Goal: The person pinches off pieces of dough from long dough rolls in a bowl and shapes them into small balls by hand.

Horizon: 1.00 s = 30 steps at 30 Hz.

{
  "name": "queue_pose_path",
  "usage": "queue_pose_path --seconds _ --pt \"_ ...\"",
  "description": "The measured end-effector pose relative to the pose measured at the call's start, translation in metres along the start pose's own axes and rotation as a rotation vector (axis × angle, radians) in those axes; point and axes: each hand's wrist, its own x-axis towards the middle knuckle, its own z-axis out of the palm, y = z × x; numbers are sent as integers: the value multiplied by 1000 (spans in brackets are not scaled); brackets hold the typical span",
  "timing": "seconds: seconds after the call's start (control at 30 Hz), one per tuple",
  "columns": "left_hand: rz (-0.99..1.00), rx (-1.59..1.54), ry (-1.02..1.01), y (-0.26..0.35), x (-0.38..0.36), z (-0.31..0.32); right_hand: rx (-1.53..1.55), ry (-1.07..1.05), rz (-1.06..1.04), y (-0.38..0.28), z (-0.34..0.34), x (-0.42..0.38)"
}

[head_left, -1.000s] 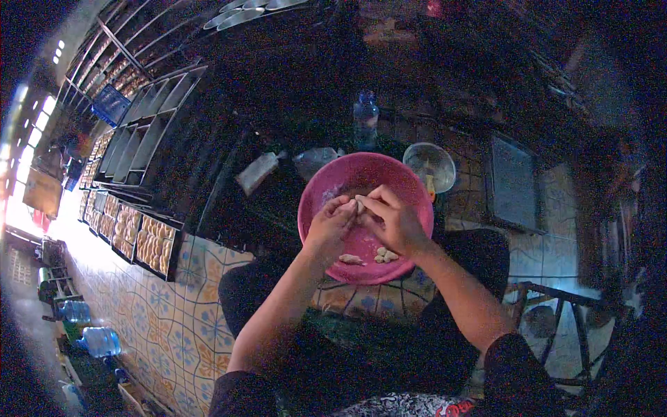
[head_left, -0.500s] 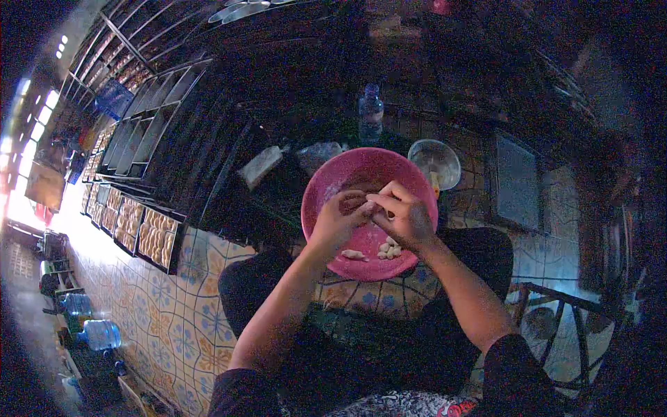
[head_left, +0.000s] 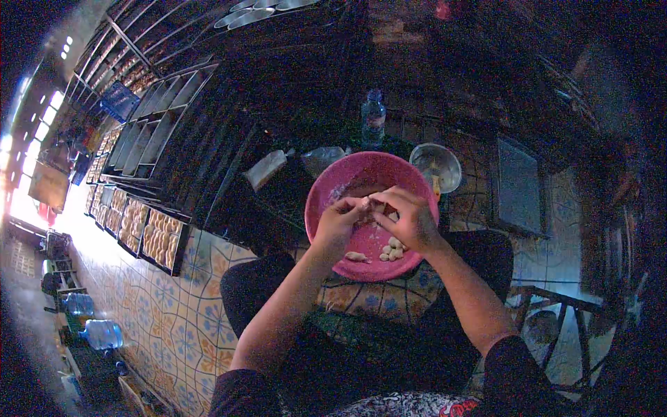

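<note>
Since a moment ago my hands have drawn closer together and the pale piece sits lower between them. My left hand (head_left: 338, 221) and right hand (head_left: 410, 219) both pinch one small dough piece (head_left: 368, 203) at the fingertips, over the pink plastic basin (head_left: 333, 184). One loose piece (head_left: 356, 256) and a cluster of about five (head_left: 392, 251) lie in the basin. Beyond stand one water bottle (head_left: 373, 115), label unreadable, and one metal bowl (head_left: 436, 165). Left, several baking trays (head_left: 161, 240) hold rows of pastries.
</note>
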Motion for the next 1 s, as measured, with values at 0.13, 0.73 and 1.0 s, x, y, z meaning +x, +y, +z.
queue_pose_path --seconds 0.13,0.73,1.0 --pt "-62 -70 -24 -5 3 -3 36 21 68 -4 1 0" --pt "112 170 -73 4 7 -7 62 -73 151 -3 -8 3" --pt "348 582 -54 3 3 -4 160 -106 232 -2 -8 6"
